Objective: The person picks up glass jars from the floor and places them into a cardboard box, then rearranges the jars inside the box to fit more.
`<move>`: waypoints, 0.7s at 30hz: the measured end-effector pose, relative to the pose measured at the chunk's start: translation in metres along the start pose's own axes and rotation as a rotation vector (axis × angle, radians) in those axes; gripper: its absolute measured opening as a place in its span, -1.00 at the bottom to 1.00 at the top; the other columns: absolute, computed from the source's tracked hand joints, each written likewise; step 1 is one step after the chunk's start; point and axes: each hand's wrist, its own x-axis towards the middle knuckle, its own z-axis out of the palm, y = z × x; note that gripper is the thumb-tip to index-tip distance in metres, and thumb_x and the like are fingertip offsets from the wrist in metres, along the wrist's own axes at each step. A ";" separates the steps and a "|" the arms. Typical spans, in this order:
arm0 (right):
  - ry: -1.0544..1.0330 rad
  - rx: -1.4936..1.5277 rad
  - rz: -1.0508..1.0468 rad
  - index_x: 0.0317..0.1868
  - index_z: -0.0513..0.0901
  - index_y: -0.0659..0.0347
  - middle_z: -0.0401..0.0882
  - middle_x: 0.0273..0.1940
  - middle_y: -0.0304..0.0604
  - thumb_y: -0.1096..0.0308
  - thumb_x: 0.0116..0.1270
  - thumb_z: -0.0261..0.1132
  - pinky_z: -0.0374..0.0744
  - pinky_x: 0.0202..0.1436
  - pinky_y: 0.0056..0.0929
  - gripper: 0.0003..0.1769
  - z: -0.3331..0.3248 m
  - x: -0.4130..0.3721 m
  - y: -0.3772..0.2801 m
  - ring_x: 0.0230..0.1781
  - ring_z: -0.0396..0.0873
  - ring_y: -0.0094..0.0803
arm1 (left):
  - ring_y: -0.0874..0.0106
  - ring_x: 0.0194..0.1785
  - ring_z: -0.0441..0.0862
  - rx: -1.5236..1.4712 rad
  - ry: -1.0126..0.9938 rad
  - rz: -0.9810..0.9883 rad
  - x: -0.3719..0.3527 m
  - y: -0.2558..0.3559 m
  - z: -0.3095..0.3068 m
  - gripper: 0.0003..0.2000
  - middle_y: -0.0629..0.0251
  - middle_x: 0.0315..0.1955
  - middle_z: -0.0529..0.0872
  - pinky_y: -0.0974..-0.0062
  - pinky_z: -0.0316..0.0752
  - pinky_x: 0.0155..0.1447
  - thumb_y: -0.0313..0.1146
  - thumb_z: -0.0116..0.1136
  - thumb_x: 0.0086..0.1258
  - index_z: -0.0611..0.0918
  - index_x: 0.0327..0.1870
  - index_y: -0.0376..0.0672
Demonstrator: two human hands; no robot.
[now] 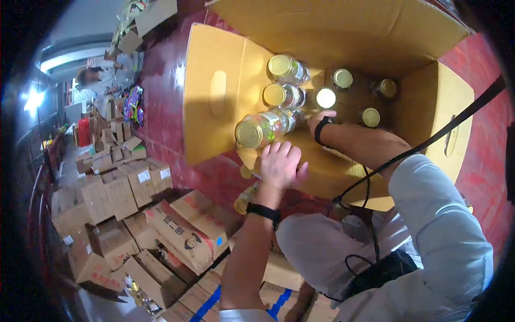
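Note:
A large cardboard box point(214, 123) stands open in front of me with several glass jars in it. On its left side, three gold-lidded jars lean or lie in a row: a far jar point(287, 67), a middle jar point(283, 95) and a near jar point(265, 129). Deeper inside, a jar with a bright lid point(325, 97) stands upright among others. My right hand point(321, 119) reaches into the box beside the near jar; its fingers are mostly hidden. Just below that jar, at the box's near edge, my left hand point(284, 163) has fingers and thumb apart, holding nothing visible.
More jars point(245, 199) are partly visible below my left hand. Many cardboard boxes point(188, 236) crowd the lower left of the red floor point(163, 102). A black strap point(456, 118) and cables cross near my right arm. Another person point(110, 75) is at the far left.

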 end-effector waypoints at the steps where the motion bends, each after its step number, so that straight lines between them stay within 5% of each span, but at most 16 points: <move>1: 0.122 -0.223 -0.009 0.14 0.65 0.06 0.63 0.11 -0.29 0.22 0.20 0.33 0.58 -0.14 0.37 -0.54 0.002 -0.013 -0.007 0.08 0.59 -0.01 | 0.19 -0.33 0.45 -0.003 0.012 0.001 0.000 0.000 0.000 -0.68 0.22 -0.47 0.47 0.22 0.33 -0.25 0.01 0.04 0.17 0.48 -0.52 -0.08; 3: 0.111 -0.330 -0.135 0.17 0.64 0.05 0.67 0.04 -0.23 0.22 0.21 0.31 0.59 -0.11 0.35 -0.53 0.005 -0.020 -0.013 0.05 0.61 0.00 | 0.19 -0.33 0.45 -0.010 0.026 0.005 0.001 0.002 -0.001 -0.67 0.22 -0.47 0.47 0.22 0.33 -0.26 0.01 0.03 0.18 0.48 -0.52 -0.08; 6: 0.249 -0.194 0.158 0.09 0.66 0.08 0.69 -0.02 -0.13 0.18 0.20 0.32 0.62 -0.17 0.25 -0.56 0.009 -0.014 -0.022 0.02 0.64 -0.06 | 0.20 -0.34 0.45 0.000 0.036 0.014 0.000 0.002 -0.001 -0.67 0.23 -0.47 0.47 0.23 0.32 -0.26 0.02 0.02 0.21 0.48 -0.52 -0.08; 8: 0.413 0.351 -0.042 -0.04 0.68 0.11 0.68 -0.04 -0.04 0.18 0.20 0.30 0.63 -0.20 0.09 -0.66 -0.009 -0.045 0.004 -0.02 0.67 -0.10 | 0.21 -0.35 0.45 -0.009 0.044 0.006 0.000 0.002 -0.001 -0.65 0.24 -0.47 0.47 0.24 0.32 -0.26 0.04 0.00 0.22 0.48 -0.52 -0.07; 9: 0.415 0.347 -0.037 -0.04 0.68 0.11 0.68 -0.04 -0.04 0.18 0.20 0.30 0.63 -0.20 0.09 -0.66 -0.010 -0.048 0.012 -0.02 0.67 -0.10 | 0.21 -0.35 0.45 -0.012 0.050 0.007 -0.001 0.001 0.001 -0.65 0.24 -0.47 0.47 0.24 0.32 -0.26 0.04 0.00 0.22 0.48 -0.52 -0.07; 11: 0.577 0.340 -0.347 -0.12 0.66 0.13 0.70 -0.13 -0.05 0.21 0.20 0.28 0.62 -0.22 -0.04 -0.72 -0.015 -0.057 0.032 -0.09 0.68 -0.11 | 0.24 -0.32 0.47 0.013 0.063 0.006 -0.002 0.000 0.004 -0.68 0.26 -0.46 0.48 0.21 0.33 -0.23 0.04 0.10 0.09 0.49 -0.52 -0.04; 13: 0.622 0.453 -0.371 -0.06 0.64 0.13 0.69 -0.14 -0.06 0.24 0.20 0.27 0.63 -0.13 -0.08 -0.69 -0.016 -0.055 0.041 -0.09 0.68 -0.07 | 0.22 -0.32 0.46 0.016 0.049 0.013 0.000 -0.001 0.001 -0.67 0.26 -0.46 0.48 0.22 0.33 -0.23 0.04 0.06 0.13 0.50 -0.52 -0.06; 15: 0.427 0.286 -0.436 0.11 0.57 0.12 0.57 0.12 -0.06 0.26 0.22 0.27 0.61 -0.03 0.06 -0.57 -0.019 -0.048 0.050 0.10 0.59 -0.07 | 0.21 -0.31 0.46 0.006 0.038 0.004 -0.001 0.001 0.001 -0.66 0.25 -0.47 0.48 0.23 0.34 -0.22 0.04 0.03 0.17 0.50 -0.52 -0.08; 17: 0.532 0.290 -0.516 0.00 0.63 0.16 0.63 0.02 -0.03 0.29 0.01 0.42 0.62 -0.01 -0.02 -0.53 -0.023 -0.057 0.068 0.03 0.62 -0.04 | 0.21 -0.29 0.47 -0.002 0.023 -0.017 0.000 0.001 0.001 -0.67 0.26 -0.46 0.49 0.22 0.35 -0.19 0.03 0.06 0.12 0.51 -0.51 -0.07; 19: 0.476 0.490 -0.509 -0.09 0.66 0.21 0.67 -0.08 0.04 0.25 0.05 0.39 0.63 -0.02 -0.10 -0.61 -0.044 -0.071 0.099 0.00 0.63 -0.04 | 0.22 -0.28 0.48 -0.010 0.040 -0.037 -0.002 0.004 -0.001 -0.68 0.26 -0.45 0.50 0.22 0.35 -0.18 0.03 0.07 0.08 0.52 -0.51 -0.07; 21: 0.447 0.471 -0.285 -0.16 0.69 0.27 0.69 -0.13 0.12 0.19 0.13 0.32 0.62 -0.02 -0.16 -0.65 -0.071 -0.087 0.128 -0.05 0.66 -0.05 | 0.22 -0.27 0.48 0.003 0.006 -0.037 -0.001 0.003 0.000 -0.69 0.26 -0.44 0.51 0.23 0.36 -0.17 0.02 0.07 0.07 0.53 -0.51 -0.06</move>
